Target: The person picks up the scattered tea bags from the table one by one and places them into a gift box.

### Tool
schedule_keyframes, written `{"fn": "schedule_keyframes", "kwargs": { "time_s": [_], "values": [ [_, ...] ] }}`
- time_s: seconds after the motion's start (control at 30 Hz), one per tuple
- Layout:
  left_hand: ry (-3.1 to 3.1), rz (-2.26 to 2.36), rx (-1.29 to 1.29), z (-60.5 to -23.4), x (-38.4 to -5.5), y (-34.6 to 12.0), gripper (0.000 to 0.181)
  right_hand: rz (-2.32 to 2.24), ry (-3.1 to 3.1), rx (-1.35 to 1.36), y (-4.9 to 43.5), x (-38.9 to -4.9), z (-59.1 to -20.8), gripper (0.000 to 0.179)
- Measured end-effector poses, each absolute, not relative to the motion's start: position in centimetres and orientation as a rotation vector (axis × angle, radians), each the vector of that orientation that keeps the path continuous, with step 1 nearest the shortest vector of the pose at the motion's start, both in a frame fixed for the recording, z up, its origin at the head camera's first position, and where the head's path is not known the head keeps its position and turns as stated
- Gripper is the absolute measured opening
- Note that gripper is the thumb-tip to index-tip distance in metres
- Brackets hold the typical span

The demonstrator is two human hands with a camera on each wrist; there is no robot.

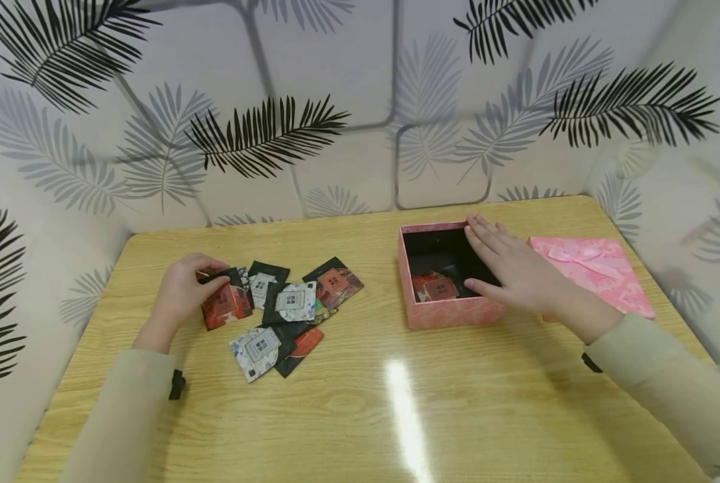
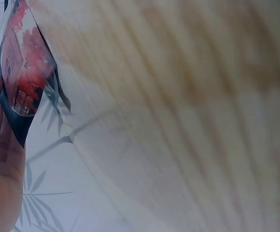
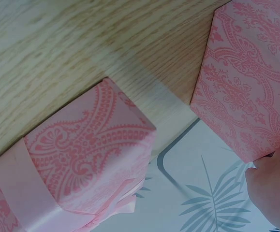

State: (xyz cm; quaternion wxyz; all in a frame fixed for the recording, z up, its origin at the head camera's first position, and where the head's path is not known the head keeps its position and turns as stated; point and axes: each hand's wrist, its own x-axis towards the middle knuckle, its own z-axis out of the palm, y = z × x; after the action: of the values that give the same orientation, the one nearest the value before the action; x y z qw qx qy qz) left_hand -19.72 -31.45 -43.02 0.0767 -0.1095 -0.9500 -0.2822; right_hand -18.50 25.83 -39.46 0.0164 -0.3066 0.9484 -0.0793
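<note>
Left hand [image 1: 180, 287] pinching a red-and-black sachet [image 1: 227, 307] toward the left edge of the tabletop [image 1: 335, 416]; right hand [image 1: 517, 268], straight-fingered, touching the right rim of a pink box [image 1: 450, 315] near the far edge.

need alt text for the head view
A person's left hand pinches a red-and-black packet beside other packets on a wooden table. The right hand touches an open pink box; a bow-topped pink lid lies to its right.

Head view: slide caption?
Left hand pinches a red-and-black packet; right hand touches the open pink box.
</note>
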Motion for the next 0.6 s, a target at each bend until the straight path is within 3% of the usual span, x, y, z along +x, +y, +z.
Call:
{"fn": "schedule_keyframes", "kwargs": {
  "time_s": [0.6],
  "values": [
    [-2.812, -0.759, -0.308, -41.3, -18.4, -30.5, 0.011, -0.257, 2.955, -0.961, 25.8, -18.5, -39.4, 0.088]
  ]
}}
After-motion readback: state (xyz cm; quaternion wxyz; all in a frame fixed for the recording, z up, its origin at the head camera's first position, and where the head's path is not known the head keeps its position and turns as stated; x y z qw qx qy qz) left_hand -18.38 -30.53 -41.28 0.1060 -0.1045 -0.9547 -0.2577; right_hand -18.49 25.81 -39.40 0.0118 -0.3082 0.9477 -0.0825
